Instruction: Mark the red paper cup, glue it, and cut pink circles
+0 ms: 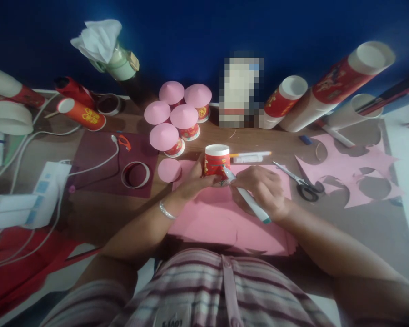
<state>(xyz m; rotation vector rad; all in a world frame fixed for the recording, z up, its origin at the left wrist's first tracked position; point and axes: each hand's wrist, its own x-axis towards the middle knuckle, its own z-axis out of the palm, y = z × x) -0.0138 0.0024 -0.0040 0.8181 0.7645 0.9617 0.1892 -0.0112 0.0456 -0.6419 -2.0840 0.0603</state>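
My left hand (195, 180) is closed around the base of an upturned red and white paper cup (217, 159) that stands on a pink paper sheet (221, 218). My right hand (263, 188) grips a white pen-like tube (247, 197), whose tip touches the cup's lower side. A bracelet sits on my left wrist. A flat pink paper disc (169, 170) lies just left of the cup.
Several cups topped with pink paper cones (177, 116) stand behind. Scissors (301, 184) and cut-out pink paper (352, 175) lie to the right, a tape ring (135, 175) and power strip (37, 195) to the left. Stacked cup tubes (337, 81) lean at the back right.
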